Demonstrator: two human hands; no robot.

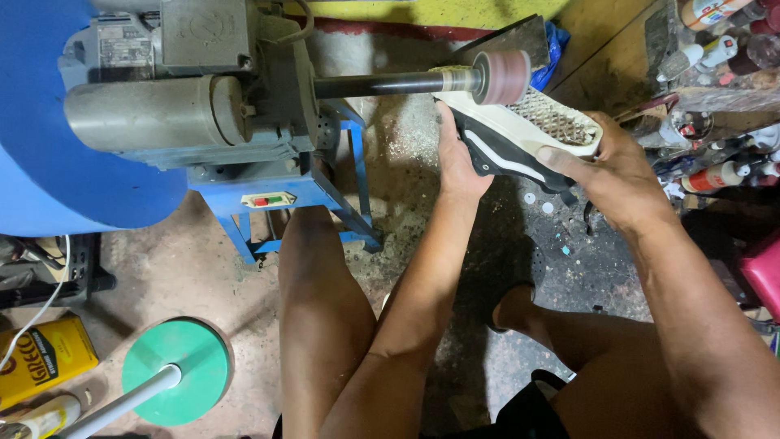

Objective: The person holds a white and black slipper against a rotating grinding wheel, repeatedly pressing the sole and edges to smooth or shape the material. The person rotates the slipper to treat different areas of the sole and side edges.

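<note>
Both hands, left hand [457, 158] and right hand [611, 175], grip the sneaker [520, 142] sole-up, apparently steadying it against the sanding drum [501, 77].

Upturned black-white shoe [520, 134] against sanding drum [502, 77]

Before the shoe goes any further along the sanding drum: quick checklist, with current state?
1. Left hand on the shoe: ok, gripping the heel end.
2. Right hand on shoe: ok, gripping the toe end.
3. Sole against sanding drum: ok, touching.
4. Fingers off the drum: ok, though the left fingertips are close.
5. Drum spinning: cannot tell.
6. Knees apart from the shaft: ok.
</note>
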